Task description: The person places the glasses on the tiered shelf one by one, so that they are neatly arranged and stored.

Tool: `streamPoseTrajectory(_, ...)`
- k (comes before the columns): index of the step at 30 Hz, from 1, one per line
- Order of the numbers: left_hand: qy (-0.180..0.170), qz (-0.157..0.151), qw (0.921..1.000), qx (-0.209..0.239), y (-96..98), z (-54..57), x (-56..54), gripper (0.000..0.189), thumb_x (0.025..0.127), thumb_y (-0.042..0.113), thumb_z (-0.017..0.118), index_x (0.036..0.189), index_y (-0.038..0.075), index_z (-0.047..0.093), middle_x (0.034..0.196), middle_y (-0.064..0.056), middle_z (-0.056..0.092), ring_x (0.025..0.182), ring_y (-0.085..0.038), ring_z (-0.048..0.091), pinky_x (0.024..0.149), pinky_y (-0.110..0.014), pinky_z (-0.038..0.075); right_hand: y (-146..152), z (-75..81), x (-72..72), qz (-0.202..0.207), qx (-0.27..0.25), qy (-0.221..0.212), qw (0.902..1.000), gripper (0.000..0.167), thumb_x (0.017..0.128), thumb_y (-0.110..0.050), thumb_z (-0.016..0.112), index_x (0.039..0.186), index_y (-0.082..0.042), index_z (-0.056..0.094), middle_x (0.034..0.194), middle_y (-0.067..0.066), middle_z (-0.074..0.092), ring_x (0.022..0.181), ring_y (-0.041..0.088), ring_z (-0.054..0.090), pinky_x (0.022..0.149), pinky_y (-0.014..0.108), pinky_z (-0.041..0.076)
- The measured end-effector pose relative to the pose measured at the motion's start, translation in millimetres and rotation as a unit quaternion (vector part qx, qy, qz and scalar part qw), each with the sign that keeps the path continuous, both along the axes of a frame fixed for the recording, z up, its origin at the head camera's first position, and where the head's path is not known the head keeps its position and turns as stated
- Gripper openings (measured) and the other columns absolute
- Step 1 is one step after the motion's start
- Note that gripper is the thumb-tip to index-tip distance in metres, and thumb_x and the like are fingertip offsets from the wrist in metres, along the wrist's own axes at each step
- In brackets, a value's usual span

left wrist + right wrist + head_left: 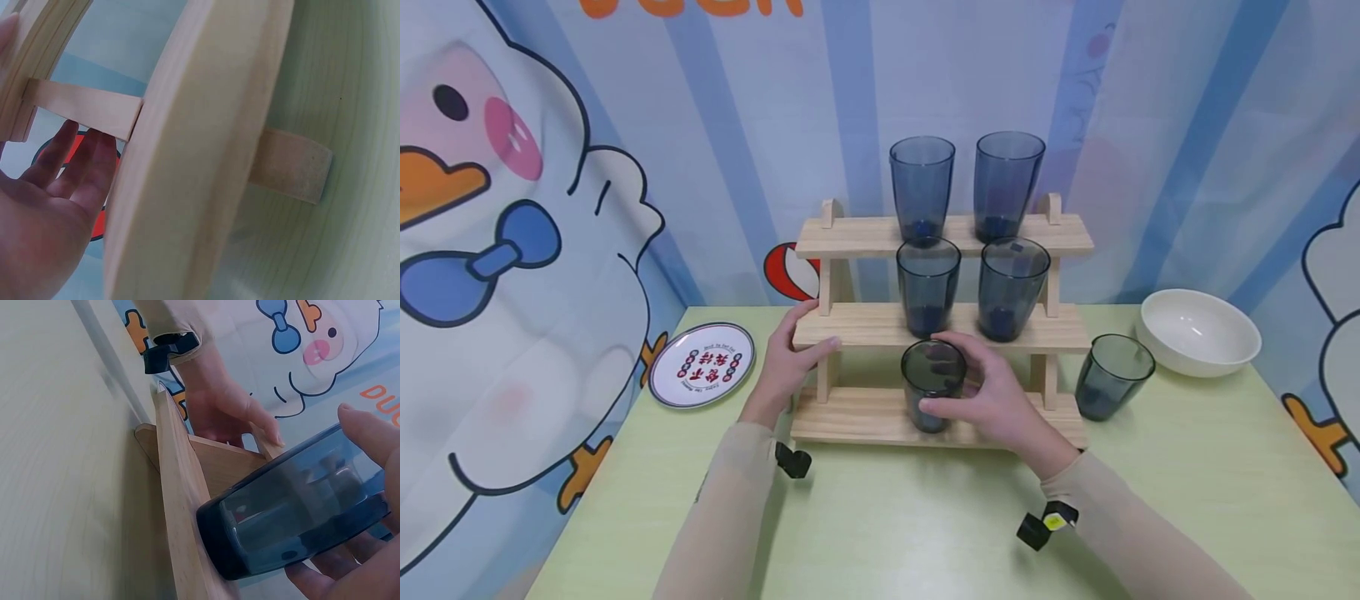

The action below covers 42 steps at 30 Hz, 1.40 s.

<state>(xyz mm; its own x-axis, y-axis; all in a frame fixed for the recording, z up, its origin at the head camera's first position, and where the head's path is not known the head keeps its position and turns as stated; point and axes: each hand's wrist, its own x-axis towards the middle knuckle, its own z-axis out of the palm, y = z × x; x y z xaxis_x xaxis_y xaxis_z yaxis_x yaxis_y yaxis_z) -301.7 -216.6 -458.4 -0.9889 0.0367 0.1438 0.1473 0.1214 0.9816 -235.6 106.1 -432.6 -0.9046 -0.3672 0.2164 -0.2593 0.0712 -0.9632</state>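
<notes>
A three-tier wooden shelf stand [857, 325] stands on the table against the backdrop. My left hand [784, 367] grips its left end at the middle tier, thumb on the board's front and fingers reaching behind the side post [81, 106]. At the bottom tier, my right hand [996, 396] holds a blue-grey drinking glass [922, 379] between thumb and fingers. The glass is upright, its base [219, 540] right at the bottom board. Two glasses stand side by side on the middle tier and two more on the top tier, including one glass [922, 183] at upper left.
Right of the stand, another drinking glass [1112, 379] stands on the pale green table [880, 517], close to a white bowl [1198, 333]. A white plate [700, 387] with red lettering lies to the left. A cartoon-printed cloth [745, 108] hangs behind.
</notes>
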Motion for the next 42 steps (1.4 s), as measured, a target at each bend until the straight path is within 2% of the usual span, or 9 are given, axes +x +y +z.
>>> streamPoseTrajectory(10, 0.001, -0.004, 1.0000, 0.002, -0.1, 0.1, -0.8, 0.067, 0.096, 0.016, 0.078, 0.156, 0.026, 0.048, 0.156, -0.010, 0.046, 0.131, -0.030, 0.051, 0.111, -0.052, 0.045, 0.4, -1.9, 1.4, 0.008, 0.014, 0.013, 0.9998, 0.083, 0.084, -0.010, 0.090, 0.154, -0.020, 0.048, 0.147, 0.009, 0.056, 0.123, 0.030, 0.064, 0.093, 0.033, 0.058)
streamPoseTrajectory(17, -0.011, -0.006, 0.9999, 0.009, -0.6, 1.1, 1.1, 0.071, 0.097, 0.015, 0.077, 0.158, 0.026, 0.045, 0.158, -0.010, 0.045, 0.130, -0.030, 0.053, 0.106, -0.046, 0.050, -0.7, -3.3, 2.0, 0.003, 0.023, 0.016, 0.9996, 0.084, 0.084, -0.012, 0.090, 0.156, -0.021, 0.047, 0.147, 0.006, 0.056, 0.124, 0.029, 0.064, 0.094, 0.033, 0.058)
streamPoseTrajectory(21, -0.014, -0.004, 0.9999, 0.006, -0.7, 0.6, 1.1, 0.070, 0.096, 0.017, 0.078, 0.158, 0.027, 0.046, 0.157, -0.010, 0.046, 0.130, -0.031, 0.053, 0.107, -0.049, 0.049, 0.6, -2.2, 3.0, 0.009, 0.025, 0.016, 0.9995, 0.087, 0.084, -0.013, 0.090, 0.158, -0.021, 0.044, 0.148, 0.005, 0.056, 0.128, 0.029, 0.063, 0.099, 0.037, 0.056)
streamPoseTrajectory(30, -0.012, -0.007, 0.9999, 0.005, -0.5, -1.2, -1.3, 0.069, 0.096, 0.018, 0.078, 0.157, 0.027, 0.046, 0.157, -0.010, 0.046, 0.132, -0.031, 0.050, 0.110, -0.052, 0.046, 11.3, 3.0, 6.6, 0.006, 0.040, 0.026, 0.9988, 0.091, 0.083, -0.016, 0.092, 0.159, -0.021, 0.042, 0.151, 0.007, 0.056, 0.136, 0.031, 0.057, 0.113, 0.055, 0.045)
streamPoseTrajectory(42, -0.006, 0.001, 1.0000, 0.002, -0.5, -0.9, -0.8, 0.068, 0.095, 0.017, 0.079, 0.155, 0.028, 0.049, 0.155, -0.010, 0.047, 0.129, -0.029, 0.053, 0.107, -0.048, 0.049, 34.6, 5.0, 12.8, 0.004, 0.038, 0.039, 0.9985, 0.092, 0.084, -0.009, 0.090, 0.160, -0.014, 0.039, 0.152, 0.011, 0.054, 0.140, 0.034, 0.053, 0.115, 0.054, 0.042)
